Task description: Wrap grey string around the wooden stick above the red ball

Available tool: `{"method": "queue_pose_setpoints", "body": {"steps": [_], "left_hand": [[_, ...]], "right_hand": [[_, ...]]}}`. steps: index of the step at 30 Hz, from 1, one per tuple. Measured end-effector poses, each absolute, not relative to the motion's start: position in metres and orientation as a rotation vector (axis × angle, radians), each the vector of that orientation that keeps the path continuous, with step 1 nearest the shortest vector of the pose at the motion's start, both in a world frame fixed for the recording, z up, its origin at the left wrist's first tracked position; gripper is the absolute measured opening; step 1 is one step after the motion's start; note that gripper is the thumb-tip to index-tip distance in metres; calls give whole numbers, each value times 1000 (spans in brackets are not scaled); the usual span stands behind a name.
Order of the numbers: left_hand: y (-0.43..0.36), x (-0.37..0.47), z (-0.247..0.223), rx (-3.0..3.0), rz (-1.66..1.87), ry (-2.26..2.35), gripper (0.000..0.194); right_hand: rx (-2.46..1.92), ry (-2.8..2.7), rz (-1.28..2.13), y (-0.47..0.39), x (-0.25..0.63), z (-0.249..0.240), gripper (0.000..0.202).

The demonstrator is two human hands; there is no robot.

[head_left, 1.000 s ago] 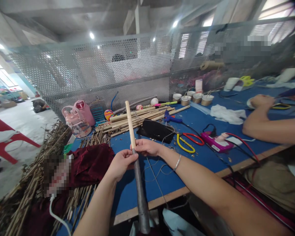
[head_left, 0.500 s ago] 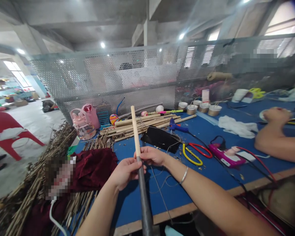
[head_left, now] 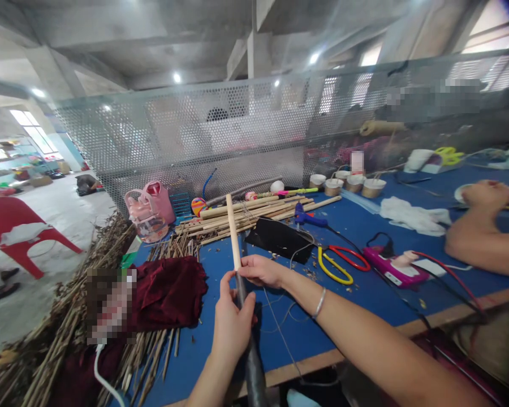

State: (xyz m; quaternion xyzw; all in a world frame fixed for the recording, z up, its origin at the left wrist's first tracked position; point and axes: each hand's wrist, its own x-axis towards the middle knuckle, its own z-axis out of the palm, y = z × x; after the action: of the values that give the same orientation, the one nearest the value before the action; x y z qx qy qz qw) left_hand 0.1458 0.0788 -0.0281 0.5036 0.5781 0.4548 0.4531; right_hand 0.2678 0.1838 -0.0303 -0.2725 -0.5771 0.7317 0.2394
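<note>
A pale wooden stick (head_left: 233, 232) with a dark grey lower length (head_left: 253, 362) slants up in front of me; whether the grey part is a tube or a wrapping I cannot tell. My right hand (head_left: 261, 270) pinches it where pale wood meets grey. Just below, my left hand (head_left: 234, 322) curls around the grey length, fingers behind it and thumb on the right side. Thin grey wire (head_left: 280, 333) lies loosely on the blue table (head_left: 318, 305) to the right. Beyond the hands rests a black sheet (head_left: 277, 240).
Wooden sticks (head_left: 275, 213), a blue glue gun (head_left: 307, 217), red-and-yellow scissors (head_left: 334, 265) and a magenta power strip (head_left: 396, 268) lie around. Dry twigs (head_left: 78, 294) and dark red cloth (head_left: 167, 294) fill the left. Another person's arm (head_left: 470, 232) rests at right. A perforated screen (head_left: 186, 135) stands behind.
My left hand has turned more upright and shifted right, its fingers and thumb now around the grey length. My right hand keeps its pinch. The stick's tip sits slightly lower.
</note>
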Motion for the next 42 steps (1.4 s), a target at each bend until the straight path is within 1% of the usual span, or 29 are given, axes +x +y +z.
{"method": "queue_pose_setpoints", "body": {"steps": [4, 9, 15, 20, 25, 29, 33, 38, 42], "left_hand": [[90, 136, -21, 1349, 1112, 1418, 47], [91, 134, -23, 1420, 1129, 1451, 37], [87, 137, -26, 1307, 1160, 1433, 40], [87, 135, -25, 1300, 1141, 1460, 41], [88, 134, -24, 1308, 1111, 1474, 39], [88, 135, -26, 1253, 1157, 1477, 38], [88, 136, -28, 1175, 1179, 1441, 38], [92, 134, -29, 1176, 1167, 1396, 39], [94, 129, -31, 1174, 1184, 1397, 40]], "right_hand": [[-767, -1604, 1980, 184, 268, -29, 36], [-747, -1589, 2013, 184, 268, -29, 35], [-575, -1556, 2165, 183, 269, -30, 36], [-544, -1550, 2224, 187, 268, -36, 37], [-560, -1530, 2200, 186, 267, -40, 34], [-556, -1525, 2220, 186, 263, -41, 32], [-523, -1549, 2223, 189, 264, -40, 34], [-502, -1637, 2134, 195, 266, -35, 35], [-571, -1678, 2081, 195, 261, -33, 33]]}}
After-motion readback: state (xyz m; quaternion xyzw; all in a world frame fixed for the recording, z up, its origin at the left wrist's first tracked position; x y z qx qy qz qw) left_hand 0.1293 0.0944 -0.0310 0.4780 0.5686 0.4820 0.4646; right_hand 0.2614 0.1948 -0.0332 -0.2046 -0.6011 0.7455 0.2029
